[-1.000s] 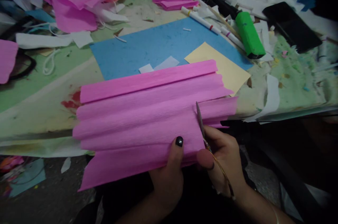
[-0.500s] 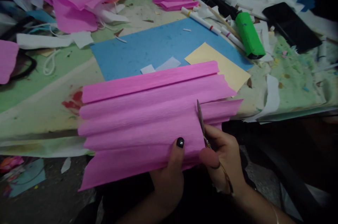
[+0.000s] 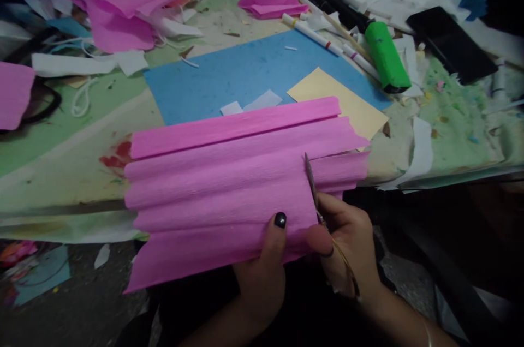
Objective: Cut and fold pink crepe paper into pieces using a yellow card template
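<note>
A wide sheet of pink crepe paper (image 3: 213, 189), rippled along its length, lies partly on the table and partly over its front edge. My left hand (image 3: 264, 270) grips its near edge, thumb on top and the other fingers hidden beneath. In my right hand (image 3: 347, 249) is a pair of scissors (image 3: 310, 175), with a blade showing above the paper, pointing away from me. A cut runs in from the sheet's right side to the blade, leaving a partly separated pink flap (image 3: 339, 167) at the right.
Behind the sheet lie blue paper (image 3: 229, 74) and a cream card (image 3: 327, 90). Farther right are a green glue-gun-like tool (image 3: 387, 55), white marker pens (image 3: 313, 35) and a black phone (image 3: 452, 44). Pink paper (image 3: 123, 14) and white scraps clutter the back left.
The flap right of the cut has drawn slightly left and the gap beside it looks narrower. My right thumb has shifted a little up and left; my left hand keeps its hold.
</note>
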`<state>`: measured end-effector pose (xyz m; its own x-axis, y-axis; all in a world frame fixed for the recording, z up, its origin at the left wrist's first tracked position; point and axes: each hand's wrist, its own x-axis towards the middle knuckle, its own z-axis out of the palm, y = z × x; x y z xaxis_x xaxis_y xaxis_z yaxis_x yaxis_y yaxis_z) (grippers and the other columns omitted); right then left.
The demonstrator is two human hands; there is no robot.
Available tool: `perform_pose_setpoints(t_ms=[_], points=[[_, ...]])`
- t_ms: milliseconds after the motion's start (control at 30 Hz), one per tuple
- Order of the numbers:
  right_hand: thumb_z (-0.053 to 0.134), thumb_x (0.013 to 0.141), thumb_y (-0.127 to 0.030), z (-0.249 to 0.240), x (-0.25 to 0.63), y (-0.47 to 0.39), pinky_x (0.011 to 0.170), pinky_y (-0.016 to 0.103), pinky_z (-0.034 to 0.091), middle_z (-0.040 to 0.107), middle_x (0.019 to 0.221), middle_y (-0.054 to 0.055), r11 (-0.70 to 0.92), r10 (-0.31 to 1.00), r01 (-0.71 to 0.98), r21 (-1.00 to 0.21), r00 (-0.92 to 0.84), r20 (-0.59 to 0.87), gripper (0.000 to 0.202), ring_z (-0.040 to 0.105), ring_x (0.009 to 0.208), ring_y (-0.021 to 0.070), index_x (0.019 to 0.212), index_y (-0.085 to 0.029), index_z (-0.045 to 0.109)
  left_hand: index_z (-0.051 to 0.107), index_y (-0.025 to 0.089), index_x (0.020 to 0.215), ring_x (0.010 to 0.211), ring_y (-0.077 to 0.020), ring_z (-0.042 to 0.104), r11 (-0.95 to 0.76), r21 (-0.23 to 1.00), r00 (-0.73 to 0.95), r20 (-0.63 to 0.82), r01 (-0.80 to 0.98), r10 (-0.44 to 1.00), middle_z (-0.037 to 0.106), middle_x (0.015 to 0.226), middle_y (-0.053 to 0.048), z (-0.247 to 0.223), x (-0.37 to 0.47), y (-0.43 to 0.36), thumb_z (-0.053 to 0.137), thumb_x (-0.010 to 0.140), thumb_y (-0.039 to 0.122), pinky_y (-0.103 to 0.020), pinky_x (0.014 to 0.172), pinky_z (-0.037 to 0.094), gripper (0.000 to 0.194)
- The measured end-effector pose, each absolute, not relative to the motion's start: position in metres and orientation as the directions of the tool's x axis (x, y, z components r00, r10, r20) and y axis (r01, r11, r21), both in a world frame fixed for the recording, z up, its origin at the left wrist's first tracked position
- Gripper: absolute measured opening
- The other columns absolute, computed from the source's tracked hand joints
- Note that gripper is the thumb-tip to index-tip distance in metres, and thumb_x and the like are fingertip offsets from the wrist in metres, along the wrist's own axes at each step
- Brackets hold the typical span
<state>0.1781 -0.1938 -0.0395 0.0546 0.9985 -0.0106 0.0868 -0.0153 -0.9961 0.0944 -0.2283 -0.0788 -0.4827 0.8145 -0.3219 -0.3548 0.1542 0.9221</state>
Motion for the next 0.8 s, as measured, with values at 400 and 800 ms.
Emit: perform_pose_setpoints(t_ms=[400, 800], points=[[0.064, 0.072, -0.066, -0.044, 0.181, -0.195, 0.045, 0.018, 0.041, 0.051, 0.057, -0.002, 0.046, 0.999, 0.108, -0.993, 0.016, 0.048, 0.049, 0.043, 0.051, 0.0087, 0.078, -0.017, 0.067, 0.062, 0.023, 0.073, 0.102, -0.0247, 0.066, 0.167, 0.86, -0.423, -0.395, -0.482, 0.815, 0.07, 0.101, 0.0, -0.07, 0.09, -0.221, 0.078, 0.061, 0.013, -0.041, 0.089, 0.056, 0.023], [0.07, 0.071, -0.06, -0.043, 0.181, -0.193, 0.044, 0.018, 0.04, 0.052, 0.055, -0.002, -0.001, 1.0, 0.059, -0.998, 0.007, 0.0, 0.042, 0.042, 0.049, 0.0077, 0.071, -0.018, 0.065, 0.061, 0.031, 0.113, 0.114, -0.0243, 0.061, 0.18, 0.868, -0.488, -0.418, -0.462, 0.766, 0.063, 0.121, -0.001, -0.081, 0.096, -0.226, 0.075, 0.073, 0.027, -0.045, 0.104, 0.047, 0.042]])
